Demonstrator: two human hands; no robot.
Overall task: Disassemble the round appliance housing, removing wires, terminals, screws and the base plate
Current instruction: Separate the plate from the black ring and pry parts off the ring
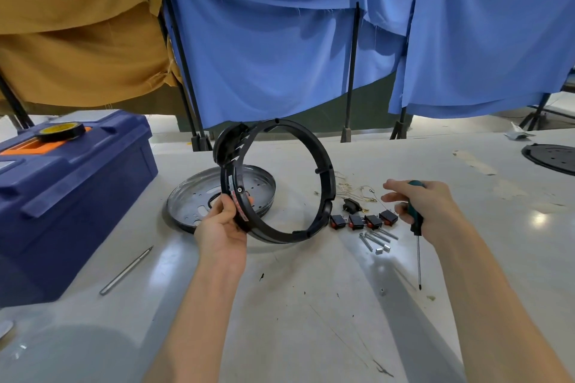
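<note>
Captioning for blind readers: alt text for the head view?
The left hand holds a black ring housing on edge over a white table; the right hand holds a screwdriver, tip down. A metal base plate lies behind, with switches and screws to the right.

legible text: none | label [232, 186] on housing ring [327, 186]: blurred

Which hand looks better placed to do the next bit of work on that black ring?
Right, probably: the right hand grips the screwdriver close by, while the left hand is occupied holding the black ring upright.
</note>
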